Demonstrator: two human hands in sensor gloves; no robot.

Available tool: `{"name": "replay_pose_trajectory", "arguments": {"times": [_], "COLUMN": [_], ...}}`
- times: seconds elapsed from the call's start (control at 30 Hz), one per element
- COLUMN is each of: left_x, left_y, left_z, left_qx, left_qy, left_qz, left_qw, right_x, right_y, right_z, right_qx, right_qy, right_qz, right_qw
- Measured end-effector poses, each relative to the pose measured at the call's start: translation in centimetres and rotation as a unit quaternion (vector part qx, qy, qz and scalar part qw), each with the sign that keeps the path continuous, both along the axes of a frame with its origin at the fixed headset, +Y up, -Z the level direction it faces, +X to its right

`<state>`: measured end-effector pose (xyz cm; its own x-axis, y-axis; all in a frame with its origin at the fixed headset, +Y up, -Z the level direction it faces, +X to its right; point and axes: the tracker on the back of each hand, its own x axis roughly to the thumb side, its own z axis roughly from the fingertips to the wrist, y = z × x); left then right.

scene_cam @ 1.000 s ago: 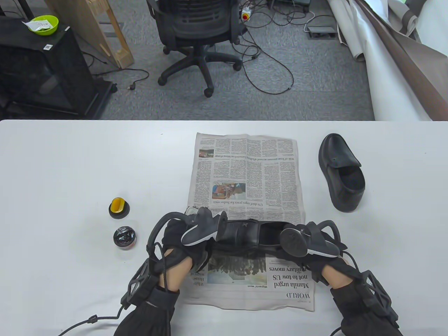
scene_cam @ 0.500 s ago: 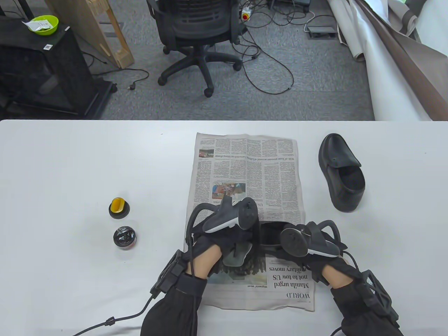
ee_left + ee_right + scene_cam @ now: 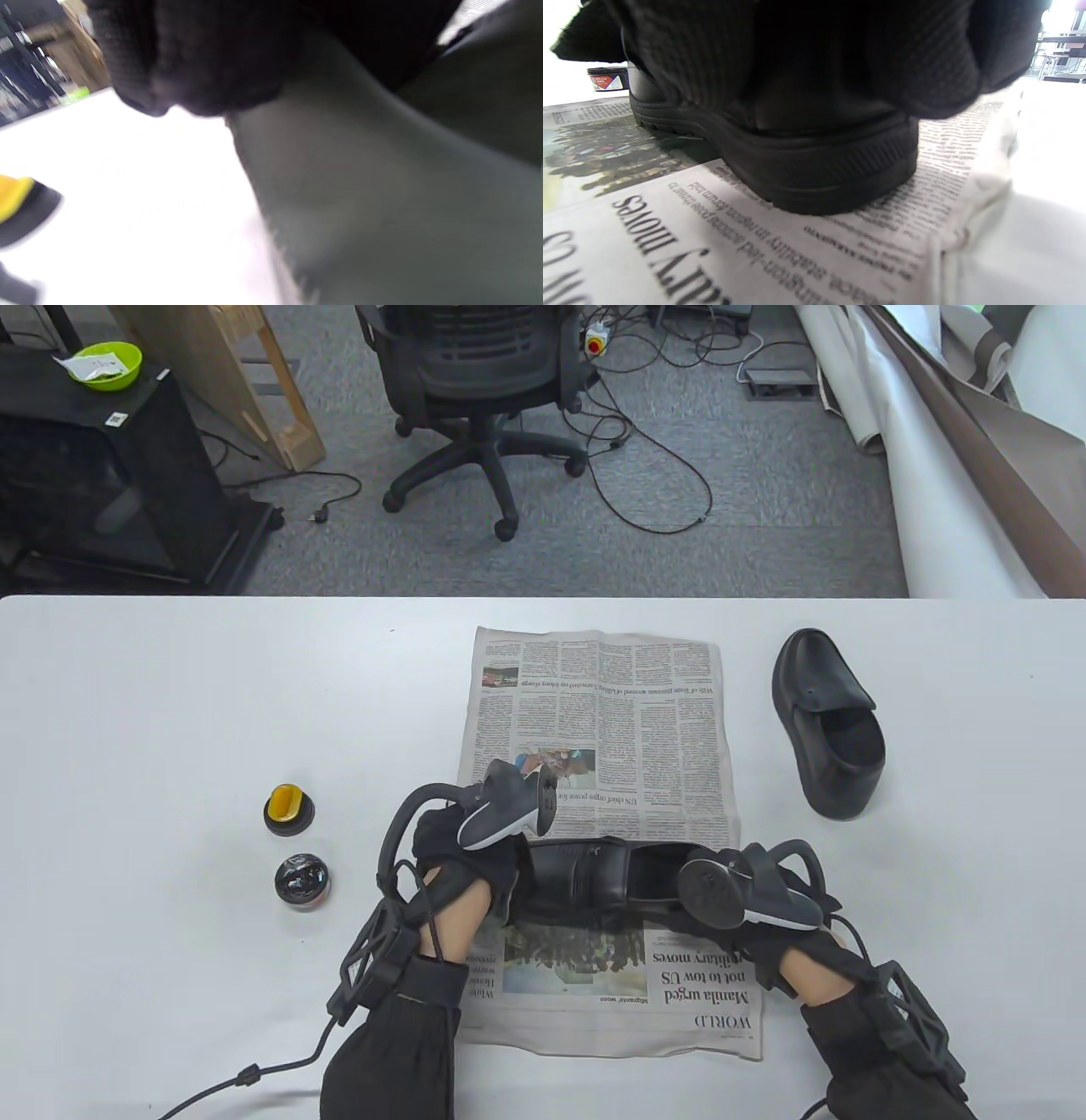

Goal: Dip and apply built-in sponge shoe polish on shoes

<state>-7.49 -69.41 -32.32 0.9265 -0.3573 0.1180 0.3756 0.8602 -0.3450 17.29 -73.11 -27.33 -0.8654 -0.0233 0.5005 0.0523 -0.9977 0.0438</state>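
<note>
Evenly lit and sharp from above, with soft shadows under the hands. Heavily blurred in the left wrist view, white table (image 3: 127,199) overexposed. Sharp newsprint (image 3: 755,237) at right wrist, blown-out background glare.

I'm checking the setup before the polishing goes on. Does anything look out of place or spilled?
Nothing looks spilled. The second shoe sits off the newspaper on the bare table. The polish tin stands open, its yellow-topped lid beside it.

The left hand (image 3: 462,857) has swung back toward the lower left of the table view, off the middle of the shoe (image 3: 594,878) on the newspaper (image 3: 594,704), to its toe end, uncovering the shoe's upper
</note>
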Motion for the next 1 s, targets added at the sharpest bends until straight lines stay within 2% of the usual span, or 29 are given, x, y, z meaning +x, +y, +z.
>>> {"name": "replay_pose_trajectory", "arguments": {"times": [0.07,0.1,0.17,0.23,0.33,0.43,0.5,0.57,0.7,1.0], "left_x": [1.2,1.9,3.5,5.0,6.8,6.8,6.1,5.2,3.3,-1.6], "left_y": [0.9,1.4,1.6,1.6,0.9,-0.5,-0.8,-1.1,-1.3,-0.8], "left_z": [0.2,0.4,0.4,0.4,-0.3,-1.1,-1.6,-1.9,-2.3,-1.8], "left_qx": [0.04,0.046,0.021,0.009,0.001,-0.048,-0.059,-0.068,-0.078,-0.078], "left_qy": [-0.04,-0.065,-0.104,-0.11,-0.128,-0.096,-0.082,-0.071,-0.047,0.01], "left_qz": [0.011,0.065,0.193,0.26,0.216,0.202,0.201,0.151,0.113,0.05], "left_qw": [0.998,0.995,0.975,0.959,0.968,0.973,0.974,0.984,0.989,0.996], "right_x": [0.0,0.0,0.0,0.0,0.0,0.0,0.0,0.0,0.0,0.0], "right_y": [0.0,0.0,0.0,0.0,0.0,0.0,0.0,0.0,0.0,0.0], "right_z": [0.0,0.0,0.0,0.0,-0.1,-0.1,-0.1,-0.1,-0.1,0.0], "right_qx": [-0.002,-0.002,-0.002,-0.001,-0.003,-0.002,-0.004,-0.003,-0.003,-0.003], "right_qy": [0.002,0.003,0.003,0.003,0.005,0.005,0.006,0.008,0.006,0.003], "right_qz": [-0.001,-0.002,-0.002,-0.002,-0.003,-0.001,0.0,-0.001,0.001,0.001], "right_qw": [1.0,1.0,1.0,1.0,1.0,1.0,1.0,1.0,1.0,1.0]}}
